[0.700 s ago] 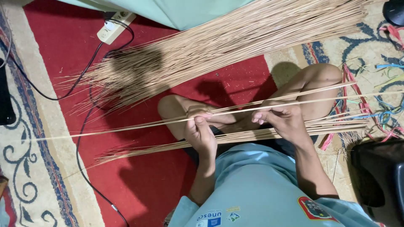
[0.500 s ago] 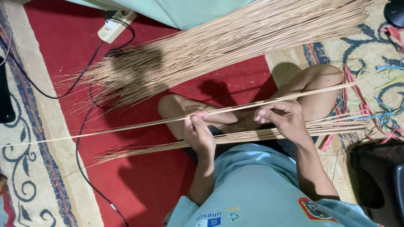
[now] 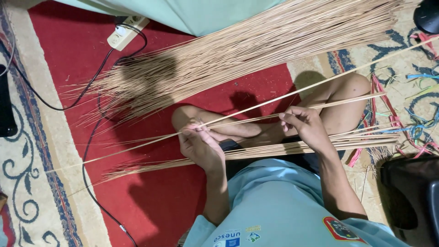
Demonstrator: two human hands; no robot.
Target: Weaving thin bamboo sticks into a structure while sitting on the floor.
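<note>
I sit cross-legged on a red carpet (image 3: 151,201). My left hand (image 3: 200,145) pinches a long thin pale stick (image 3: 256,105) near its middle. My right hand (image 3: 305,124) grips other thin sticks (image 3: 338,101) further right, fingers closed around them. The long stick slants from lower left to upper right across my legs. A small bundle of sticks (image 3: 274,148) lies across my lap under both hands. A large fanned pile of the same sticks (image 3: 238,55) lies beyond my feet.
A white power strip (image 3: 122,33) with black cables (image 3: 89,155) lies at the upper left. Coloured plastic strips (image 3: 411,123) are scattered on the patterned rug at the right. A dark object (image 3: 411,196) stands at the lower right, another (image 3: 6,107) at the left edge.
The long stick has tilted, its right end rising toward the upper right. My right hand has shifted slightly up along the sticks; the left hand stays in place.
</note>
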